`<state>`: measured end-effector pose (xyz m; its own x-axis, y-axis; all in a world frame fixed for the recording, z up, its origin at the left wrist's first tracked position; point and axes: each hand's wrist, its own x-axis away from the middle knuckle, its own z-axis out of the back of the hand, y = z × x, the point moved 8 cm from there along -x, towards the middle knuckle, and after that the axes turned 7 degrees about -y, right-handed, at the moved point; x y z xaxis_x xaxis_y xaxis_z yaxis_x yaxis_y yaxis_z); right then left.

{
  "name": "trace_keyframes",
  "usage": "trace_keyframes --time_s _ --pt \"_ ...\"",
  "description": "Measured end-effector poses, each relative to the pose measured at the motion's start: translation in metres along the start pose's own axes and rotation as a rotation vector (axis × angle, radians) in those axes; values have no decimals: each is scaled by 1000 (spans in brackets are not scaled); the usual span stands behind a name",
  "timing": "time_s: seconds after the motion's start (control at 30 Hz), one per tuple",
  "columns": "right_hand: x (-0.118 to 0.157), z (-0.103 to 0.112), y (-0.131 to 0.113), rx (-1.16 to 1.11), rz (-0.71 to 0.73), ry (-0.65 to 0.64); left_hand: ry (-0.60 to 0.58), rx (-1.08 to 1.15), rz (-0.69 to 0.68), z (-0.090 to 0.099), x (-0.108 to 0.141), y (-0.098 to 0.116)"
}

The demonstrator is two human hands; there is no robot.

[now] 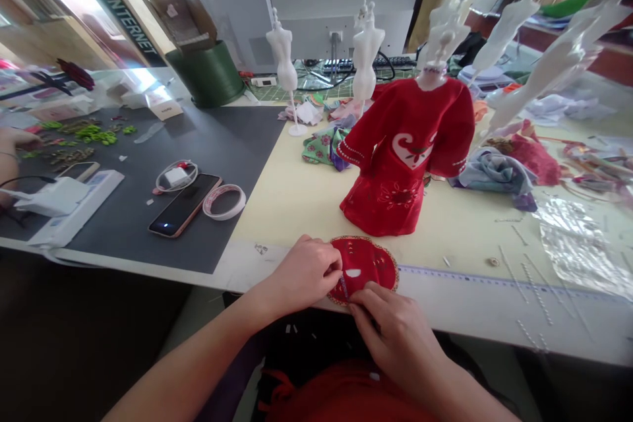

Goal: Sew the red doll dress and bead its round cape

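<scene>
The left hand (pixel 301 270) is pinching the near rim of a round red fabric piece (pixel 373 264) with gold-trimmed edging, and the right hand (pixel 390 336) is closing narrowly on its lower edge, fingers curled over the cloth! Between the two sets of fingertips, a thin bluish sliver is showing, but it's too small to make out, and the fingers are hiding part of the piece's stitching. The piece is sitting right at the table's front edge, directly in front of a red doll dress (pixel 400 145) on a white dress form, with its lower rim hanging close to the drop. Just right of the piece, a measuring tape (pixel 494 280) is running along that same edge and heading out of frame. Beyond the dress, a white mannequin stand (pixel 284 59) is rising to the left, while crumpled fabric scraps (pixel 494 175) are piling up to the right. Left of the dress, a smartphone (pixel 182 204) and a roll of tape (pixel 223 201) are lying on a dark mat (pixel 148 145). At the far left edge, another person's hand (pixel 14 142) is cut off by the frame, and below the table, red cloth (pixel 346 395) is dropping out of view.
</scene>
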<state>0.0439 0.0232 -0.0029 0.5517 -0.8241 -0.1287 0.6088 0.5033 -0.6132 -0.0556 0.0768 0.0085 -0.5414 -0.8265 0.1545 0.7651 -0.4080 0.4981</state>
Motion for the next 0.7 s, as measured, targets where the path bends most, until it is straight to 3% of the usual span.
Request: trace_keyframes --time_s 0.7 --pt "-1 0 1 25 -5 2 45 14 3 0 2 -1"
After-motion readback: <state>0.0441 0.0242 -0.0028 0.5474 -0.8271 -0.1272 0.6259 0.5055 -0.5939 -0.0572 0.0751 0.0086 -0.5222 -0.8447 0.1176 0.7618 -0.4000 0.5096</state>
